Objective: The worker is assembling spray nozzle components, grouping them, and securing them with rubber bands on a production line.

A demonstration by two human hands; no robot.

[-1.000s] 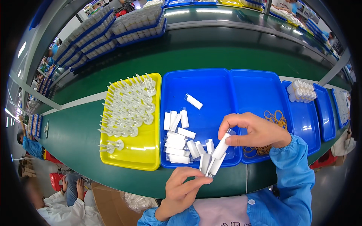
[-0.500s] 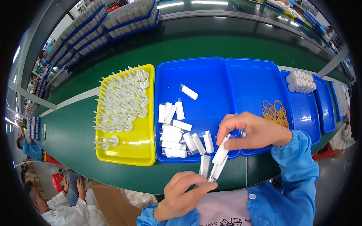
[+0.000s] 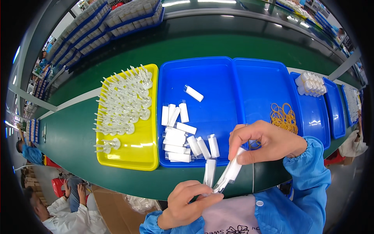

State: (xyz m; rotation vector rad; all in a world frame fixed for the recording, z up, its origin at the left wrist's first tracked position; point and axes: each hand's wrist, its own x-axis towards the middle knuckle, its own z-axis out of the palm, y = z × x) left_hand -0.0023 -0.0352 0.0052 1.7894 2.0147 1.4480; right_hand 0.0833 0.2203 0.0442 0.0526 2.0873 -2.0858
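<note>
My left hand (image 3: 191, 202), fingers closed, pinches the lower ends of slim white blocks in clear plastic sleeves, among them a near-upright sleeved block (image 3: 209, 171). My right hand (image 3: 269, 142) is closed on the upper end of another sleeved white block (image 3: 234, 167), between thumb and fingers. That block slants down toward the left hand and overlaps a clear-edged piece there, so I cannot tell where one ends and the other begins. Both hands are over the table's near edge, in front of a blue tray (image 3: 218, 82) where several similar sleeved blocks (image 3: 175, 138) lie.
Left stands a yellow tray (image 3: 128, 158) with rows of clear, stemmed plastic parts (image 3: 124, 105). Right, a second blue tray (image 3: 261, 82) holds tan rubber bands (image 3: 283, 119); bundled white pieces (image 3: 311, 84) lie beyond. A seated person (image 3: 66, 210) is at lower left.
The sleeved block in my right hand has shifted a little down and right, and my right hand moved slightly rightward. My left hand keeps its hold, nearly in place.
</note>
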